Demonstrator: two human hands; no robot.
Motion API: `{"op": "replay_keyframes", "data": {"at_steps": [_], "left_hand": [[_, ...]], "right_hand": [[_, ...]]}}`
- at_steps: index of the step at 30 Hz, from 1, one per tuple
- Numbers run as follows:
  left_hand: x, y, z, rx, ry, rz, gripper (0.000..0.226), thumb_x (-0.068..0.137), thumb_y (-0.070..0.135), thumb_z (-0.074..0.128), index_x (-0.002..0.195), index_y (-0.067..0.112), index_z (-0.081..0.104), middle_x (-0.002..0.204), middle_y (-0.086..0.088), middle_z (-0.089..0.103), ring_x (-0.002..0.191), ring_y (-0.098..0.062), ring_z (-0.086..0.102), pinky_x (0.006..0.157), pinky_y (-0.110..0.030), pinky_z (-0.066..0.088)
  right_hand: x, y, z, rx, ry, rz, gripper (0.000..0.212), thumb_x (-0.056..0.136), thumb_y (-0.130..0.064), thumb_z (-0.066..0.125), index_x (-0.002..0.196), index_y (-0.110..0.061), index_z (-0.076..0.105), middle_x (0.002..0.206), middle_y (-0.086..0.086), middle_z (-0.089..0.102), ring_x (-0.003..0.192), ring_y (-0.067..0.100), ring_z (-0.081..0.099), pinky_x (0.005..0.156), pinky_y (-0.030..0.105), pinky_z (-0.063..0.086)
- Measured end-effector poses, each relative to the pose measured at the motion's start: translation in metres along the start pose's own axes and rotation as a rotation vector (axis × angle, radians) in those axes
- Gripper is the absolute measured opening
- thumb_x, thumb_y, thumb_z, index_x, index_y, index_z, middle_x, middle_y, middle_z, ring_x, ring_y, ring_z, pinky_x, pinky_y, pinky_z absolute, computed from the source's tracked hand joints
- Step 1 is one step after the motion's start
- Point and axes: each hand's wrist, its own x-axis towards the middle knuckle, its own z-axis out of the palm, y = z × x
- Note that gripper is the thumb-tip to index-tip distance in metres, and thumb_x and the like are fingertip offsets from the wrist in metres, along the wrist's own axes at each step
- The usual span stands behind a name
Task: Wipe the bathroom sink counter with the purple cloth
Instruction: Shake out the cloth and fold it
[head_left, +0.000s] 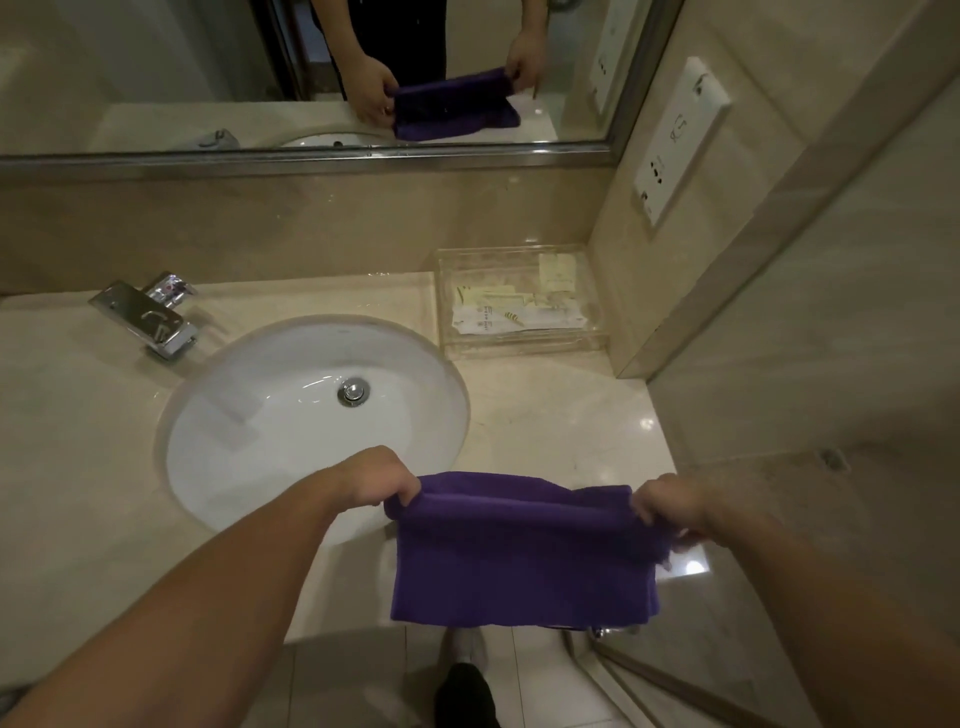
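The purple cloth (522, 553) hangs folded over, stretched between both hands above the front right part of the beige marble counter (561, 415). My left hand (382, 478) pinches its upper left corner, just over the front rim of the white oval sink (249, 415). My right hand (667, 506) pinches the upper right corner near the counter's right end. The cloth's lower edge hangs past the counter's front edge.
A chrome faucet (150, 317) stands behind the sink at left. A clear tray (519, 345) with paper packets sits at the back right corner. A mirror (291, 73) spans the wall, a socket plate (675, 140) is on the right wall, and a glass door (779, 597) borders the right.
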Motion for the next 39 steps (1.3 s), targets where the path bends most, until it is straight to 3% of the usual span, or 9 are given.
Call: {"op": "replay_keyframes", "data": {"at_steps": [5, 9, 13, 20, 22, 26, 34, 37, 39], "left_hand": [[-0.009, -0.005, 0.005, 0.057, -0.15, -0.109, 0.012, 0.07, 0.015, 0.059, 0.077, 0.005, 0.062, 0.069, -0.013, 0.059, 0.06, -0.027, 0.059, 0.059, -0.029, 0.053], [0.004, -0.007, 0.014, 0.008, 0.105, -0.027, 0.015, 0.079, 0.001, 0.051, 0.071, 0.01, 0.06, 0.061, -0.009, 0.051, 0.05, -0.024, 0.048, 0.047, -0.023, 0.034], [0.013, -0.01, 0.018, 0.021, 0.217, 0.021, 0.025, 0.083, -0.001, 0.046, 0.087, 0.011, 0.068, 0.066, -0.005, 0.063, 0.053, -0.02, 0.059, 0.048, -0.022, 0.04], [0.031, -0.013, 0.018, 0.04, 0.268, -0.02, 0.016, 0.079, 0.008, 0.061, 0.077, 0.02, 0.07, 0.09, 0.001, 0.071, 0.091, -0.019, 0.063, 0.069, -0.027, 0.045], [0.036, -0.012, 0.019, -0.004, 0.242, -0.027, 0.006, 0.078, 0.014, 0.066, 0.076, 0.013, 0.071, 0.089, -0.003, 0.071, 0.09, -0.021, 0.063, 0.075, -0.031, 0.048], [0.041, -0.012, 0.021, -0.091, 0.179, 0.042, 0.028, 0.077, 0.027, 0.076, 0.059, 0.015, 0.058, 0.083, 0.003, 0.065, 0.085, -0.018, 0.059, 0.075, -0.031, 0.042], [0.032, -0.008, 0.008, 0.015, 0.119, 0.107, 0.018, 0.072, 0.014, 0.082, 0.059, 0.016, 0.069, 0.058, 0.009, 0.063, 0.064, -0.01, 0.056, 0.062, -0.024, 0.042], [0.023, -0.011, -0.006, 0.001, 0.094, 0.127, 0.01, 0.073, 0.009, 0.081, 0.067, 0.015, 0.076, 0.064, 0.004, 0.069, 0.065, -0.011, 0.059, 0.062, -0.023, 0.048], [0.013, -0.014, -0.014, -0.029, 0.096, 0.145, 0.007, 0.078, 0.005, 0.077, 0.077, 0.012, 0.078, 0.067, 0.002, 0.07, 0.063, -0.009, 0.059, 0.059, -0.021, 0.048]], "right_hand": [[-0.011, 0.02, 0.002, -0.108, -0.183, 0.149, 0.019, 0.073, -0.017, 0.059, 0.09, -0.008, 0.062, 0.066, 0.008, 0.062, 0.05, 0.019, 0.053, 0.055, 0.023, 0.046], [0.006, 0.019, 0.015, -0.053, 0.019, 0.01, 0.006, 0.085, -0.009, 0.052, 0.084, -0.009, 0.058, 0.064, 0.008, 0.053, 0.043, 0.016, 0.044, 0.045, 0.021, 0.038], [0.022, 0.018, 0.018, 0.081, 0.231, -0.19, 0.017, 0.091, -0.005, 0.055, 0.082, -0.016, 0.064, 0.073, 0.007, 0.064, 0.056, 0.019, 0.054, 0.049, 0.025, 0.041], [0.036, 0.013, 0.016, -0.078, 0.373, -0.259, 0.015, 0.091, -0.017, 0.059, 0.082, -0.028, 0.065, 0.082, -0.005, 0.066, 0.079, 0.018, 0.062, 0.06, 0.025, 0.042], [0.041, 0.013, 0.017, -0.126, 0.384, -0.258, 0.014, 0.087, -0.016, 0.061, 0.081, -0.026, 0.068, 0.089, -0.003, 0.067, 0.082, 0.017, 0.063, 0.061, 0.025, 0.042], [0.045, 0.012, 0.021, -0.172, 0.398, -0.302, 0.012, 0.082, -0.015, 0.065, 0.079, -0.024, 0.072, 0.093, -0.009, 0.06, 0.077, 0.011, 0.059, 0.054, 0.015, 0.036], [0.041, 0.017, 0.019, -0.124, 0.342, -0.285, 0.022, 0.079, -0.007, 0.065, 0.084, -0.028, 0.061, 0.083, -0.006, 0.065, 0.071, 0.01, 0.06, 0.049, 0.017, 0.036], [0.038, 0.017, 0.013, -0.154, 0.281, -0.289, 0.023, 0.083, -0.008, 0.064, 0.099, -0.025, 0.069, 0.086, -0.006, 0.067, 0.077, 0.013, 0.063, 0.055, 0.017, 0.042], [0.035, 0.014, 0.005, -0.14, 0.227, -0.276, 0.016, 0.084, -0.008, 0.065, 0.087, -0.021, 0.075, 0.085, -0.001, 0.073, 0.082, 0.017, 0.068, 0.064, 0.024, 0.052]]}}
